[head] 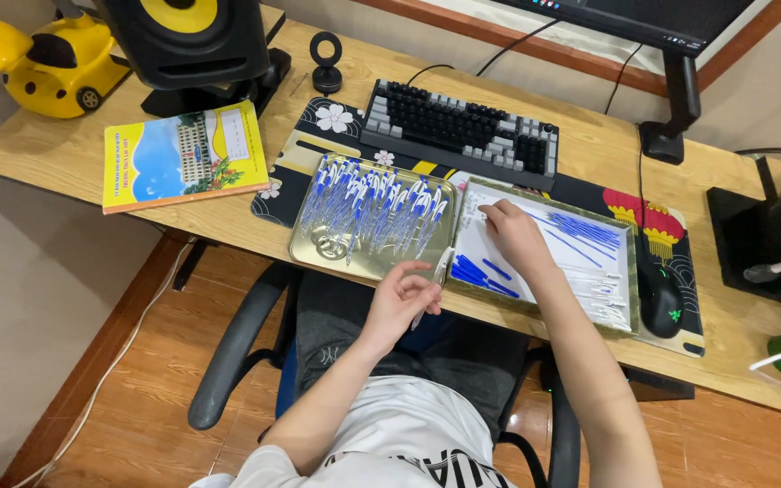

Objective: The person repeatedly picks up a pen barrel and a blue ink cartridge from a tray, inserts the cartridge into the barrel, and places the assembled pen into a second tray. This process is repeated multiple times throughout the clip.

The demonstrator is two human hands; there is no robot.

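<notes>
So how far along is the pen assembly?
Done: finished pens fill the left tray. In hand: the left hand holds a white barrel; the right hand reaches into the right tray. Left: blue refills and white barrels.

White short-sleeved shirt [409, 425] with black lettering, dark trousers [463, 357].

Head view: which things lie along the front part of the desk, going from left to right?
Yellow booklet → metal tray of assembled pens → left hand → right hand over the tray of pen parts → black mouse.
</notes>
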